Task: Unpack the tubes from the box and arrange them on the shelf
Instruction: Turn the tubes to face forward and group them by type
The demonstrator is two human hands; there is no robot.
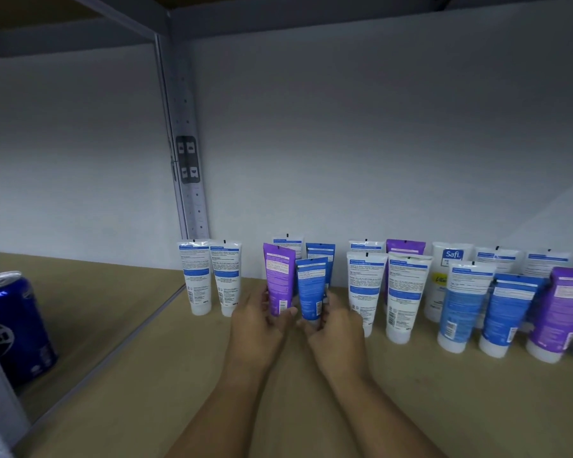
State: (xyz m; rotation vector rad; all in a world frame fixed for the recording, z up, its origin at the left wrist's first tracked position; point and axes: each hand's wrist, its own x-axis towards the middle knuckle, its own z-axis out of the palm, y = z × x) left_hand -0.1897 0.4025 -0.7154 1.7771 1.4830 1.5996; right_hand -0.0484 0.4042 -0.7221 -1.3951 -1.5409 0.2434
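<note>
Both hands reach onto the shelf (139, 375), each holding one tube cap-down. Left hand (257, 320) grips the lower part of a purple tube (279, 279), thumb across its front. Right hand (333, 325) grips the lower part of a blue tube (310, 289), fingers wrapped round it. The two tubes are side by side, touching or nearly so; cannot tell if the caps are on the shelf yet, hands hide them.

Just behind them stand a white tube (287, 244) and another blue tube (321, 254). To the left, a pair of white tubes (209, 276) by the metal post (187, 153). To the right, a crowded group of standing tubes (444, 292) in two rows, nearest one white (366, 289), close to the right hand. A blue soda can (12, 325) sits far left in the next bay. The box is not in view.

Risks, as I judge them:
- Tubes stand on small caps with tall flat bodies, so top-heavy. Let go before the cap sits flat and one likely tips.
- A tipping tube could knock the two behind or the white one to the right, and the packed rows could go down like dominoes.
- Right wrist is near the white tube; pulling the hand back sideways could clip it.
- Both released at once, leaning on each other, could fall together.

Safest looks like setting one down at a time and drawing the hands straight back toward the near edge.
</note>
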